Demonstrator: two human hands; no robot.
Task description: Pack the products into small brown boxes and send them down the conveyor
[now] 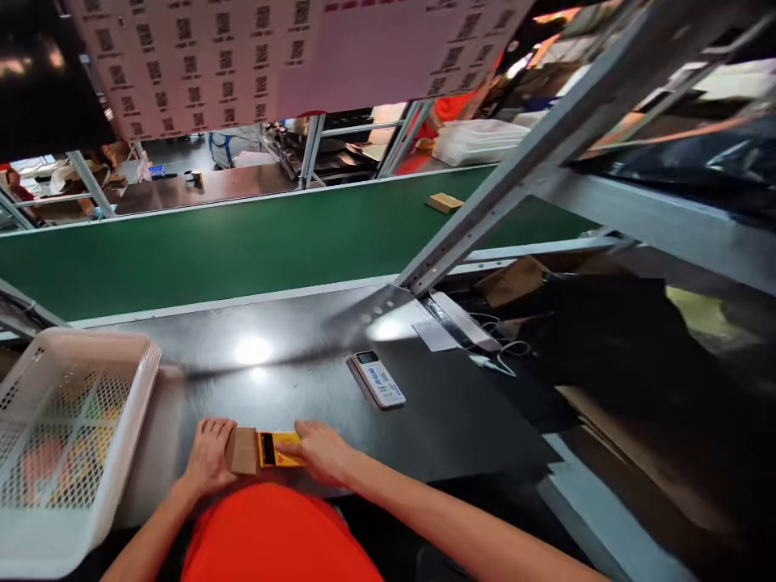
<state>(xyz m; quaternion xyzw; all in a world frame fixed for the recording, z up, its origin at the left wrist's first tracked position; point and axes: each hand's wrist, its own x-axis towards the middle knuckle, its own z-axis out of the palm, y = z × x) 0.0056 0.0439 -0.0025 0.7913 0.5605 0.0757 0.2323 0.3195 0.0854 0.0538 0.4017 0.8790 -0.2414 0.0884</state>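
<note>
A small brown cardboard box (244, 450) lies on the grey metal table (303, 347), close to its front edge. My left hand (210, 457) is wrapped round the box's left end. In my right hand (321, 453) is a yellow packet (287, 449) with a black patch, pinched at its right side. The packet's left end meets the box's right side; whether it reaches inside cannot be made out. Behind my right hand, a phone-like device (379, 378) with a small dark screen lies on the table.
A white perforated basket (139, 396) stands at the left. Beyond the table runs a green conveyor (242, 250) carrying a small box (444, 203). A slanted metal post (473, 218), cables (503, 356) and cardboard are at the right. A sheet of printed codes (242, 73) hangs above.
</note>
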